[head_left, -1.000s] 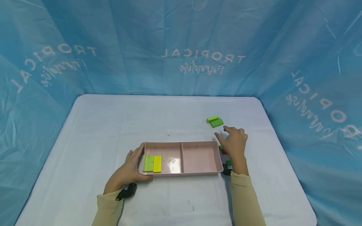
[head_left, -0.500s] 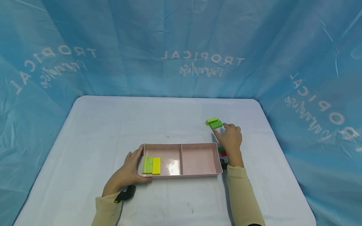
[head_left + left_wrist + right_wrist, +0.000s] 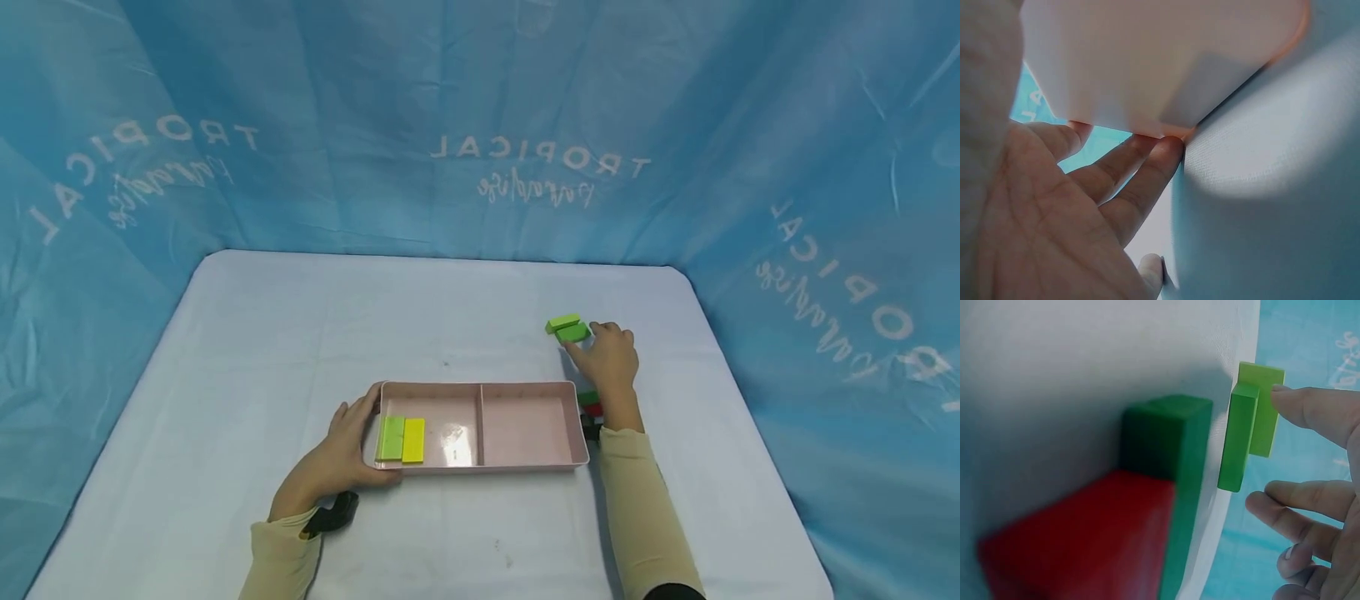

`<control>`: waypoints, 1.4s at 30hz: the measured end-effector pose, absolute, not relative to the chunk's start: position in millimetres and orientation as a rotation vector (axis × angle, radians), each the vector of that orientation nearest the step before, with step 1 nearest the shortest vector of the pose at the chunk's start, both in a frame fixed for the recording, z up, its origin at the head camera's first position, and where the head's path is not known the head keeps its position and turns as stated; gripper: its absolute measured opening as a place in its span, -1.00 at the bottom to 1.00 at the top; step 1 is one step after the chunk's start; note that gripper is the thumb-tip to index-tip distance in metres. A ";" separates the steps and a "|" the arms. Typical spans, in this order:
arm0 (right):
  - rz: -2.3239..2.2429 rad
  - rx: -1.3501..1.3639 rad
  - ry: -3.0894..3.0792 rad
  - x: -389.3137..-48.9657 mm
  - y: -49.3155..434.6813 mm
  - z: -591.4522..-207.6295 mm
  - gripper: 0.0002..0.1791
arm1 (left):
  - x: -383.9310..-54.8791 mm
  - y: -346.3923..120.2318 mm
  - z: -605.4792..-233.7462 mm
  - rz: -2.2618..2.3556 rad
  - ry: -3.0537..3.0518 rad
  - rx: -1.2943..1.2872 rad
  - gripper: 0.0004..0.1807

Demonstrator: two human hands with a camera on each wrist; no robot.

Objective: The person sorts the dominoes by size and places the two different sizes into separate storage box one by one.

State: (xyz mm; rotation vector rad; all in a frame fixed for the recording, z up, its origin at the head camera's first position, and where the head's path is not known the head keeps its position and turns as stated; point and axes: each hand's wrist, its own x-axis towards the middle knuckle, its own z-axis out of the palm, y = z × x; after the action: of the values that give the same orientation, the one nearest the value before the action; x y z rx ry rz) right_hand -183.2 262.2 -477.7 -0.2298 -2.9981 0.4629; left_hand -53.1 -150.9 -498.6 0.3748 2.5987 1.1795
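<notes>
A pink two-compartment box point(image 3: 528, 425) stands on the white table. My left hand point(image 3: 333, 458) grips its left end, thumb along the front wall and fingertips at the back left corner. Inside the left compartment lie a light green block point(image 3: 392, 439) and a yellow block point(image 3: 413, 442). Beyond the box's right end, my right hand point(image 3: 611, 362) reaches over the table with thumb and fingers spread beside a green block point(image 3: 1239, 437). Against that block rests a light green one point(image 3: 1266, 406), which the thumb overlaps in the right wrist view.
Close to the box's right wall, partly hidden by the right wrist, lie a dark green block point(image 3: 1194, 456) and a red block point(image 3: 1085, 544). A blue curtain point(image 3: 480, 208) with white lettering hangs around the table's back and sides.
My right hand has moved left and slightly away from me, up to the two green blocks, its fingers coming around the nearer one. The left hand has stayed on the box.
</notes>
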 end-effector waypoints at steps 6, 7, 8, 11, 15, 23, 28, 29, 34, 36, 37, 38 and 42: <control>0.467 -0.262 -2.996 -183.6 265.3 -480.9 -0.22 | -54.3 -149.9 -498.4 1.190 2.572 0.386 0.47; 0.466 -0.254 -2.995 -184.1 265.3 -480.5 -0.22 | -54.5 -149.9 -498.3 1.189 2.573 0.387 0.47; 0.467 -0.245 -2.997 -184.8 265.0 -480.1 -0.22 | -54.6 -150.3 -498.4 1.183 2.581 0.385 0.47; 0.468 -0.223 -3.015 -187.3 263.2 -479.5 -0.21 | -53.9 -152.6 -498.8 1.173 2.600 0.384 0.48; 0.472 -0.229 -3.033 -189.5 262.8 -480.1 -0.21 | -53.6 -153.5 -499.3 1.166 2.607 0.390 0.47; 0.483 -0.215 -3.046 -193.9 263.8 -481.0 -0.21 | -54.5 -153.1 -499.2 1.164 2.596 0.371 0.48; 0.478 -0.228 -3.066 -195.0 263.8 -481.5 -0.17 | -54.5 -152.5 -498.4 1.162 2.587 0.354 0.49; 0.479 -0.230 -3.069 -194.9 263.5 -481.3 -0.17 | -54.5 -152.5 -498.4 1.162 2.586 0.352 0.49; 0.472 -0.242 -3.094 -196.0 263.2 -480.9 -0.16 | -54.6 -152.5 -498.0 1.165 2.583 0.352 0.49; 0.476 -0.248 -3.104 -196.8 263.3 -481.1 -0.18 | -54.7 -152.6 -498.1 1.166 2.584 0.353 0.49; 0.479 -0.251 -3.109 -197.1 263.4 -481.3 -0.18 | -54.7 -152.7 -498.2 1.166 2.585 0.355 0.49; 0.487 -0.255 -3.111 -197.4 263.4 -481.6 -0.19 | -54.7 -152.9 -498.2 1.166 2.586 0.356 0.49; 0.510 -0.278 -3.117 -197.7 264.2 -483.6 -0.17 | -54.4 -153.3 -498.6 1.168 2.583 0.362 0.49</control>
State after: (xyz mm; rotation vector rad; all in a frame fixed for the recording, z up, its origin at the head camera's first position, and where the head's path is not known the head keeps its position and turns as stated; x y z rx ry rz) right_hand -197.7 264.2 -483.6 -0.2783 -3.1166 0.5098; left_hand -54.4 -153.3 -498.6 0.3618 2.5835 1.1683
